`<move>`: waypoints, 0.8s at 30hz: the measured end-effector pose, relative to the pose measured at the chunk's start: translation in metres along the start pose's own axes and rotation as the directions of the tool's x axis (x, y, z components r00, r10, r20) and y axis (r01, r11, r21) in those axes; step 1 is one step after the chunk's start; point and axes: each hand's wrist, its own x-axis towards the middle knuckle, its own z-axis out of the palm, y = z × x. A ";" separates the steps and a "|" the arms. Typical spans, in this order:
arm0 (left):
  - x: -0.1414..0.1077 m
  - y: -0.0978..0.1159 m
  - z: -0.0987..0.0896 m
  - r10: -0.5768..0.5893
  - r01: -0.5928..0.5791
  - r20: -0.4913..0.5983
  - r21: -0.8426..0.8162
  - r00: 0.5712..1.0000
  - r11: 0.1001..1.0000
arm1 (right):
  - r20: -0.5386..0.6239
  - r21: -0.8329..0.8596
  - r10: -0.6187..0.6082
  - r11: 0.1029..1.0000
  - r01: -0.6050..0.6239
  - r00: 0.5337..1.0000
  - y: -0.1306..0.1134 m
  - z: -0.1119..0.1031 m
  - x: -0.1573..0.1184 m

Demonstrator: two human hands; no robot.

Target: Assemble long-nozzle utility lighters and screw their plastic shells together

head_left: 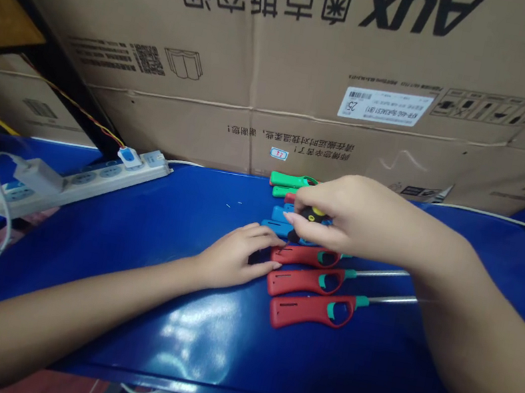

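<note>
My right hand (341, 214) is closed around a black and yellow screwdriver (313, 215). Its lower end points down at the handle of a red lighter (300, 255), the long-nosed kind. At the butt of that same lighter, my left hand (236, 256) grips with fingertips on one side and thumb on the other. Two more red lighters, a middle one (298, 283) and a near one (303, 312), lie side by side closer to me. Beyond them are blue lighters (277, 227) and green lighters (290, 180), partly hidden by my right hand.
All this lies on a blue shelf (130, 254). A white power strip (97, 181) with plugs and cords occupies the left. A large cardboard box (193, 130) walls off the back, bearing a small sticker (279, 153). Two tiny white bits lie left of the lighters.
</note>
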 end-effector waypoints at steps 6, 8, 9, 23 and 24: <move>0.001 -0.002 -0.001 -0.009 0.008 -0.007 -0.043 1.000 0.999 | -0.040 0.021 -0.016 1.000 0.017 0.999 0.003 0.003 0.001; 0.001 -0.001 -0.001 -0.011 0.011 -0.011 -0.051 1.000 0.999 | -0.038 0.035 -0.016 0.999 0.017 0.999 0.002 0.005 0.001; 0.001 -0.001 -0.001 -0.012 0.011 -0.012 -0.054 1.000 0.998 | -0.037 0.047 -0.016 0.999 0.018 0.999 0.002 0.005 0.002; 0.001 -0.003 -0.001 -0.006 0.005 -0.009 -0.047 1.000 0.999 | -0.017 0.073 -0.012 0.997 0.013 1.000 -0.001 0.004 0.003; 0.001 -0.003 -0.002 -0.004 0.004 -0.007 -0.046 1.000 0.999 | -0.017 0.077 -0.010 0.997 0.011 1.000 -0.001 0.003 0.002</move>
